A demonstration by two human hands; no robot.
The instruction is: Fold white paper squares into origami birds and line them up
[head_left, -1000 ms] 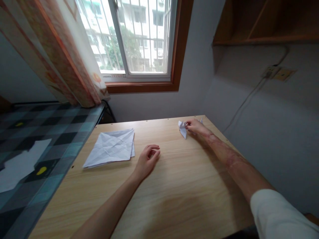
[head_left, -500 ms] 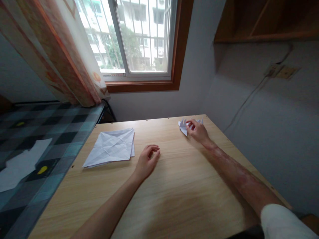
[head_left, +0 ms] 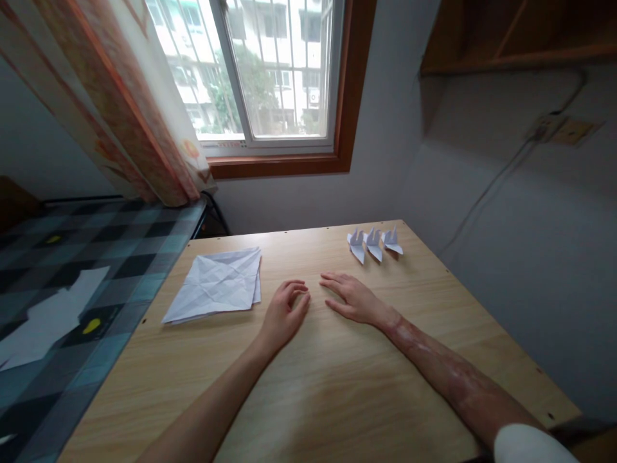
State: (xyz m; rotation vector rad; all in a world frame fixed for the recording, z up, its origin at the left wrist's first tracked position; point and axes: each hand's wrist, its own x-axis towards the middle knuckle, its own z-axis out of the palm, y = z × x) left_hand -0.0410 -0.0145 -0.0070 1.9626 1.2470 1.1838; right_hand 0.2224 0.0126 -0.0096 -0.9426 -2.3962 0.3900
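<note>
Three white folded paper cranes stand in a row at the far right of the table: a left crane (head_left: 357,245), a middle crane (head_left: 373,244) and a right crane (head_left: 392,241). My right hand (head_left: 353,296) is in front of them, apart from them, with its fingers stretched out, open and holding nothing. Across a small gap, my left hand (head_left: 287,312) rests on the table, empty, its fingers loosely curled and its thumb apart from them. To its left lie creased white paper sheets (head_left: 219,283), stacked a little unevenly.
The wooden table (head_left: 308,399) reaches toward the wall below a window (head_left: 284,77). At the left, a checked cloth surface (head_left: 130,257) carries torn-looking white paper (head_left: 53,315). A cable (head_left: 486,193) runs down the right wall beneath a wooden shelf (head_left: 520,61).
My right hand has let go of a paper crane and moved back left toward my left hand, opening its fingers. All three cranes now show. My left hand has hardly moved.
</note>
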